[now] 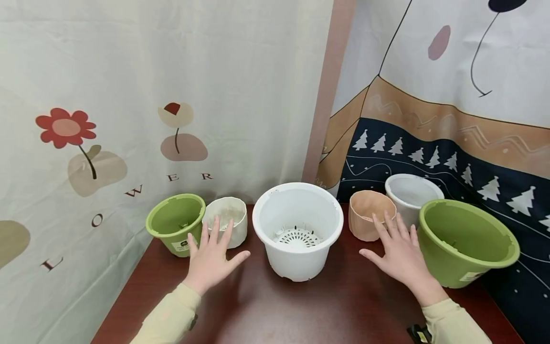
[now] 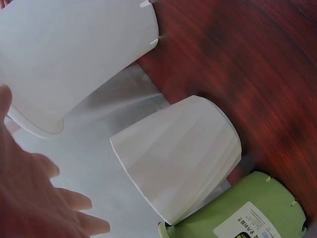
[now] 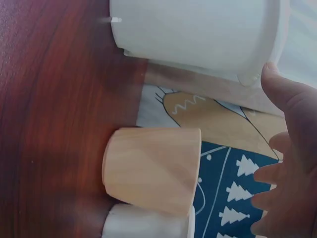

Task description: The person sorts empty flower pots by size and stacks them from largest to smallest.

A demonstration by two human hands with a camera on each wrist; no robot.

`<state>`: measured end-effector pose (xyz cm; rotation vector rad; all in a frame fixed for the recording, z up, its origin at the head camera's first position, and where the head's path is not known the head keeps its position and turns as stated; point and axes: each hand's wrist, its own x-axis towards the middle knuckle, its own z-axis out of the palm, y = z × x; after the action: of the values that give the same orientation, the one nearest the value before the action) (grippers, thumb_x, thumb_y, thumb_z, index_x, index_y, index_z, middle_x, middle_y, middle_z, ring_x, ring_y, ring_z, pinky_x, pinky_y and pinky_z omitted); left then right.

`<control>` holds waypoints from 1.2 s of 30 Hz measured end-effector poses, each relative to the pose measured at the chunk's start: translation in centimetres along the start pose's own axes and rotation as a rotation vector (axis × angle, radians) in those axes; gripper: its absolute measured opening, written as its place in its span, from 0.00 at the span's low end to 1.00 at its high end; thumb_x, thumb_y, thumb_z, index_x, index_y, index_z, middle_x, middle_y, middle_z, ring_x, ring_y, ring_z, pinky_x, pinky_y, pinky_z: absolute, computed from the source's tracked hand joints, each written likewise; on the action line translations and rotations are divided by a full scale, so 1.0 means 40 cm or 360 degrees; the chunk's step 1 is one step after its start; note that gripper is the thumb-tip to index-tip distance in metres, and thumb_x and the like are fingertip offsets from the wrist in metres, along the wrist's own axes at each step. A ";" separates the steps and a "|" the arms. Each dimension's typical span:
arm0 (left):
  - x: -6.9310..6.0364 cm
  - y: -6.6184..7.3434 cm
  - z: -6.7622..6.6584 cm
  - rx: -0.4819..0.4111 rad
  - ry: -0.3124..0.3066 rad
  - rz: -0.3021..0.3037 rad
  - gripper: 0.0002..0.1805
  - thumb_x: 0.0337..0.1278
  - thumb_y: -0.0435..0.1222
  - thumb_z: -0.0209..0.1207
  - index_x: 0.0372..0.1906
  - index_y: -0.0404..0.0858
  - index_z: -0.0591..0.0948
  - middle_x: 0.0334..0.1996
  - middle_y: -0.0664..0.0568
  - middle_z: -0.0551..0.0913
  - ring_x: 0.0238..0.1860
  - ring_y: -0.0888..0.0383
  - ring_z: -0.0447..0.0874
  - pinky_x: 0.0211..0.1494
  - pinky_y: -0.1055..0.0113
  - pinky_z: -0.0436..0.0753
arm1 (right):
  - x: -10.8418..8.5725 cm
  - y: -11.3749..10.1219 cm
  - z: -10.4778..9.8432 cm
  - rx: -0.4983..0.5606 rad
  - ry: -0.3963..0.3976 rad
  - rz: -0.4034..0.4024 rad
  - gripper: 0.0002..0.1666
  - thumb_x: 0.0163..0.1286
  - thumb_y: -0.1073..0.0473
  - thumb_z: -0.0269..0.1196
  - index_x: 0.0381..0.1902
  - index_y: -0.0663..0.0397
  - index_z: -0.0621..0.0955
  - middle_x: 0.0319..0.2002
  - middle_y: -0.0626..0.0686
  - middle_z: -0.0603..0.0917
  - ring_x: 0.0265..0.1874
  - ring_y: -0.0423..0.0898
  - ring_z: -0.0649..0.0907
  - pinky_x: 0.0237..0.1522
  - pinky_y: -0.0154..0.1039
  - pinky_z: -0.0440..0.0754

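Both hands hover with fingers spread and hold nothing. My left hand [image 1: 210,260] is in front of a small white pot [image 1: 240,224] and a small green pot [image 1: 165,239] with a label. My right hand [image 1: 401,255] is held before a peach-coloured pot [image 1: 360,224] and beside a large green pot [image 1: 455,263]. Between the hands stands a large white pot [image 1: 296,260] with a slotted bottom. In the left wrist view the ribbed white pot [image 2: 183,153] stands apart from the fingers. The peach pot [image 3: 153,168] shows whole in the right wrist view, also apart from the hand.
A second, smaller white pot [image 1: 410,210] stands behind the peach and large green ones. All the pots are on a dark red-brown wooden table [image 1: 301,315]. A pale curtain [image 1: 240,95] with flower prints and a patterned cloth [image 1: 451,114] hang behind the table.
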<state>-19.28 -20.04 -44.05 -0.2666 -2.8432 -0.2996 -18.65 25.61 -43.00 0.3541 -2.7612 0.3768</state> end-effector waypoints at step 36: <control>0.072 0.074 -0.056 -0.1166 -0.0043 -0.0251 0.49 0.60 0.58 0.62 0.77 0.36 0.57 0.75 0.43 0.58 0.69 0.43 0.66 0.66 0.47 0.73 | -0.049 0.125 -0.138 0.0047 0.0402 0.0166 0.51 0.63 0.44 0.69 0.73 0.66 0.62 0.69 0.74 0.63 0.71 0.70 0.56 0.73 0.63 0.41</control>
<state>-20.84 -17.28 -40.60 -0.1788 -2.6604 -1.3719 -16.68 32.31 -39.75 0.1569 -2.5344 0.4553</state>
